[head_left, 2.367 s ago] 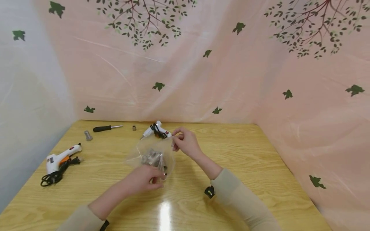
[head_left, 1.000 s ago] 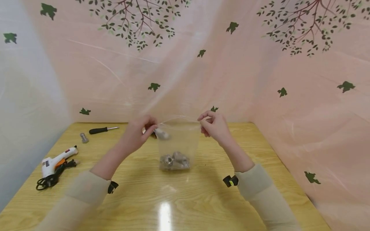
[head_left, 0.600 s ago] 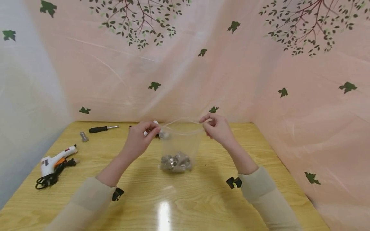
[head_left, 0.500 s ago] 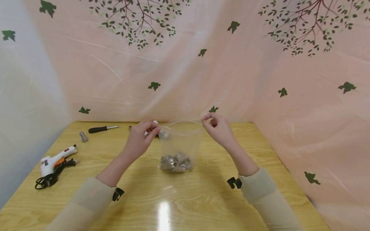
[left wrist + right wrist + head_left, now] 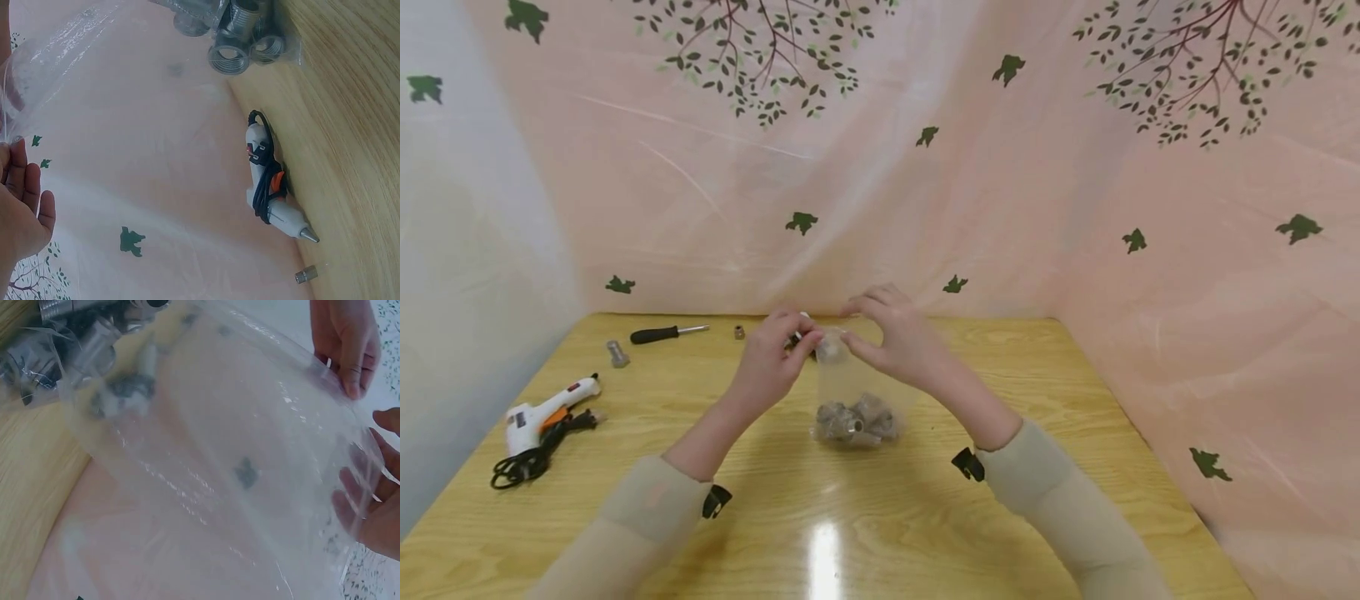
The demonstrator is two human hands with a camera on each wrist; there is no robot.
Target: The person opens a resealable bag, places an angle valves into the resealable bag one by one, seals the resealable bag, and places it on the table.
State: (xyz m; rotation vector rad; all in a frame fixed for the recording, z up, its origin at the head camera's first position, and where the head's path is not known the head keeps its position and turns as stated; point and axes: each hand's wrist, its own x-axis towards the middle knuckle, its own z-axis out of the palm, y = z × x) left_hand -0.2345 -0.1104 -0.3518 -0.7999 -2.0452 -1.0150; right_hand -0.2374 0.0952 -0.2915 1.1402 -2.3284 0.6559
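Pink sheets printed with branches and leaves close in your wooden bench (image 5: 1075,417). Near its middle stands the clear plastic bag (image 5: 857,387), its bottom resting on the wood with a heap of metal fittings (image 5: 853,421) inside. Your left hand (image 5: 771,362) pinches the top edge of the bag. Your right hand (image 5: 895,337) has its grip on the same edge just beside it, thumb against fingers. Behind the hands lies a white glue gun (image 5: 272,187); a second glue gun (image 5: 546,412), a screwdriver (image 5: 666,334) and a bolt (image 5: 617,353) lie at your left.

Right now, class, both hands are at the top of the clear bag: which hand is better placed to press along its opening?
Probably the right hand: its fingers lie across the clear bag's top, while the left hand pinches one corner.
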